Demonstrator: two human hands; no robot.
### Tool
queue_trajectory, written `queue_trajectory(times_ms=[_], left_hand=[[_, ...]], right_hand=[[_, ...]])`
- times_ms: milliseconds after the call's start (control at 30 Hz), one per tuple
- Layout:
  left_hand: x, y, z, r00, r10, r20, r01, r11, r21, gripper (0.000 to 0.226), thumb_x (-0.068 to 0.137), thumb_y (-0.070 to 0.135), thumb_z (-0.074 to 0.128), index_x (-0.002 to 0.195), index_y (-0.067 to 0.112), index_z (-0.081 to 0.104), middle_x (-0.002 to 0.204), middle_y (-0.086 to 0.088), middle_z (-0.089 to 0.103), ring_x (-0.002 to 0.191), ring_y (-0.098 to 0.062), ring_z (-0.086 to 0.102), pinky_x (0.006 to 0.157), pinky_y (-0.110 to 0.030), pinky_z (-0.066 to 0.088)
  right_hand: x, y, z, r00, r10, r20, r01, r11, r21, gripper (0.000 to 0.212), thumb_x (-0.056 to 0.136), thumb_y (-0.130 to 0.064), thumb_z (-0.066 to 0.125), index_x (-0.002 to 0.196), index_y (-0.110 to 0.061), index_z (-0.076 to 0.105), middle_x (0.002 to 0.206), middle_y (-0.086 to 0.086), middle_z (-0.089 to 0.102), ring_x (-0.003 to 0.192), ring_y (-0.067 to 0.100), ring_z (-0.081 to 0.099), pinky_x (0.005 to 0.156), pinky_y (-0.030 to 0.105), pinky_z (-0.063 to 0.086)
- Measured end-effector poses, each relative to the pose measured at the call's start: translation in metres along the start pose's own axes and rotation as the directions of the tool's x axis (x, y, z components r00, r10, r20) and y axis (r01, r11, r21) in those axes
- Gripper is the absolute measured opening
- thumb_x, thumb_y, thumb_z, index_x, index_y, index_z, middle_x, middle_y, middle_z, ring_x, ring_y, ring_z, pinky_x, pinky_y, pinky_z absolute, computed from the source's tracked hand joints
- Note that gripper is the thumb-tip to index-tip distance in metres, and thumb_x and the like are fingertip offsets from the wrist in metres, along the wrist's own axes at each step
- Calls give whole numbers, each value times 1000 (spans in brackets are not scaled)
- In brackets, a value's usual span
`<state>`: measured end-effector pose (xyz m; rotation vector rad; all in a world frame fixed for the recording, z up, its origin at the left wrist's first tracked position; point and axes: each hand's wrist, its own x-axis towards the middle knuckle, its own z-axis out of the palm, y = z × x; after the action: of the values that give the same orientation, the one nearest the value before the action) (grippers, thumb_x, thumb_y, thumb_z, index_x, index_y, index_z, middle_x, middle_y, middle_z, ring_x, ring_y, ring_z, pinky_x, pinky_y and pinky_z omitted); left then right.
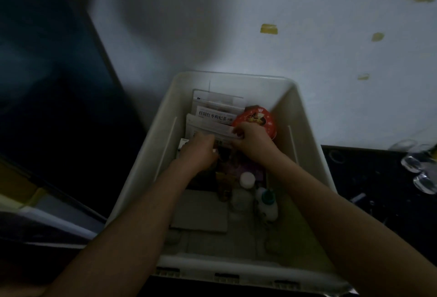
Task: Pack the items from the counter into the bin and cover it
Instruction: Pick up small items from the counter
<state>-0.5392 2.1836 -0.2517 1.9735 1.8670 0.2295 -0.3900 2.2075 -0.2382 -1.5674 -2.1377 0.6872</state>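
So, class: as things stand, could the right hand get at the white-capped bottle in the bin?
Probably yes: the white-capped bottle stands uncovered just below the right hand, though that hand grips a packet.

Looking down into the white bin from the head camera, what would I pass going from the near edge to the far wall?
Near rim → grey flat box → white-capped bottle → the two hands, left, right → red round packet → white box with black lettering → far wall.
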Motion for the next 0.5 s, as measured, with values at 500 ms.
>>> queue_trajectory(times_ms=[500], left_hand=[[-28,206,17,912,269,-310,-377,848,-374,25,87,12,55,112,14,56,103,1,57,88,-9,55,67,-12,39]], right_hand=[[-88,109,-144,870,243,-429,-102,940,325,17,88,-13,57,101,-9,66,103,7,67,93,17,61,84,28,48]])
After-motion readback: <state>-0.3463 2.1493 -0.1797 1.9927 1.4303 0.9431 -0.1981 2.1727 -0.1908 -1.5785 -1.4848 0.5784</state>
